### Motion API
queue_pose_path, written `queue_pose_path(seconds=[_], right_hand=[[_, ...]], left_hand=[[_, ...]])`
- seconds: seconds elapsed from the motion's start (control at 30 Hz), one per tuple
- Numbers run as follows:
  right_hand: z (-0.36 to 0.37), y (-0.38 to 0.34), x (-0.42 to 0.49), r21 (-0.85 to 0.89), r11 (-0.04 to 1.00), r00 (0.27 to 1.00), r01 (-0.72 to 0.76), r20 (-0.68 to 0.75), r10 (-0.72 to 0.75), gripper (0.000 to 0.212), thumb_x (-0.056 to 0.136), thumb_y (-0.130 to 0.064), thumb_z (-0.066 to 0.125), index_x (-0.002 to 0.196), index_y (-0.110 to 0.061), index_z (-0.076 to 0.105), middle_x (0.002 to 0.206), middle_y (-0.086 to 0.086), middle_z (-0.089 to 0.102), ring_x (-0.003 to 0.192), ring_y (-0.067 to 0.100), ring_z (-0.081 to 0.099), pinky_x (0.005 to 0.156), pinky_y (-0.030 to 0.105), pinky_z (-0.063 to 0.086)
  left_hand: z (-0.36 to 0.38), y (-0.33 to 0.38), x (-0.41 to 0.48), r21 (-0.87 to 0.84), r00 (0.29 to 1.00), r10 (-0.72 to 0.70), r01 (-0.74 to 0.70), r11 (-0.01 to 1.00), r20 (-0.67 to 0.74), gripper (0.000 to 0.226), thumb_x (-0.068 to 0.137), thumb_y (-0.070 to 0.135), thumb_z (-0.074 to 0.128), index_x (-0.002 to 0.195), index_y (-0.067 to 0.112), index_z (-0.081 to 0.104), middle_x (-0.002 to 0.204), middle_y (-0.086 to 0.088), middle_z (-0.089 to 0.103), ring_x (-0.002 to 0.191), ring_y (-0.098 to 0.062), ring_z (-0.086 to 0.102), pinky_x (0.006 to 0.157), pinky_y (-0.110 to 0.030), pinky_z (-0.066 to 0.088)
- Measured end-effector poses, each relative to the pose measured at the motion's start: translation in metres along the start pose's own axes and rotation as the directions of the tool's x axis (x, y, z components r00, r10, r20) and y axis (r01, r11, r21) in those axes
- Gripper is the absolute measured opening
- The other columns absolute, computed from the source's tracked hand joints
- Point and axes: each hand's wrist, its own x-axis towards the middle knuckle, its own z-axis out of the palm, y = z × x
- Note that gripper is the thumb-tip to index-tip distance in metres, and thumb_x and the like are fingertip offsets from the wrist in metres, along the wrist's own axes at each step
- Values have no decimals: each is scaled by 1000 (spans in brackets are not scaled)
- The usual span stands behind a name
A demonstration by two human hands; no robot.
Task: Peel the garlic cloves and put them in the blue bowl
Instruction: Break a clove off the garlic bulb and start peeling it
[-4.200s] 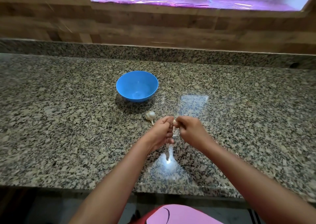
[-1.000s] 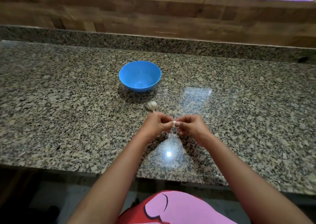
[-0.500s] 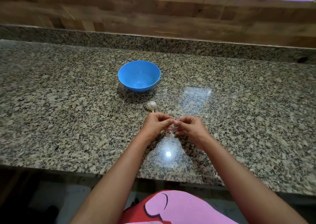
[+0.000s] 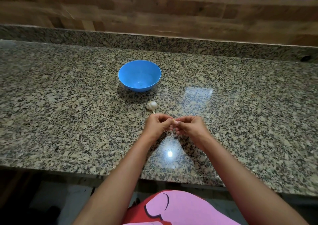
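Observation:
A small garlic clove (image 4: pixel 174 121) is pinched between the fingertips of my left hand (image 4: pixel 157 126) and my right hand (image 4: pixel 190 126), just above the granite counter (image 4: pixel 68 104). Most of the clove is hidden by my fingers. A white garlic bulb (image 4: pixel 152 105) with a short stem lies on the counter just beyond my left hand. The blue bowl (image 4: pixel 123 77) stands farther back, left of centre, and looks empty.
The counter's front edge (image 4: pixel 103 172) runs just below my forearms. A raised granite ledge (image 4: pixel 172 43) and a wooden wall (image 4: pixel 172 18) close off the back. A bright light reflection (image 4: pixel 170 153) shines on the stone under my wrists.
Both hands stay together on the clove with small finger shifts. Since the oldest frame the view has tilted down a little; bowl and bulb have not moved.

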Motion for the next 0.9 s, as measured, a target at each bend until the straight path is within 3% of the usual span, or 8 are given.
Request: queue_pose_path(seconds=[0.27,0.47,0.7,0.9], right_hand=[[0,5,-1,69,997,999,-19,36,17,13,86,-1,59,97,4,64,78,16,66,63,20,61,58,24,56],[0,6,-2,75,997,1000,-30,6,30,21,83,-3,63,101,9,61,78,21,65,59,22,61,54,26,56],[0,2,-4,87,996,1000,-8,7,7,10,83,1,63,91,7,63,70,15,65,56,17,60,56,22,55],[-5,4,-5,151,988,1000,-28,6,27,14,80,3,64,93,7,61,71,14,66,56,18,62,56,23,56]], left_hand=[[2,1,1,-122,998,-51,53,991,22,11,84,1,64,94,-4,66,81,-12,70,64,-13,67,64,-20,56],[3,1,0,-81,998,-69,70,994,9,15,81,0,67,95,-3,65,85,-11,70,69,-15,67,67,-20,57],[7,0,-2,-80,998,-35,32,996,-43,6,82,-2,65,85,2,66,79,-10,68,67,-16,64,66,-22,56],[4,3,-1,-148,997,-73,77,986,33,15,79,0,69,93,-5,66,80,-10,71,69,-16,68,68,-22,57]])
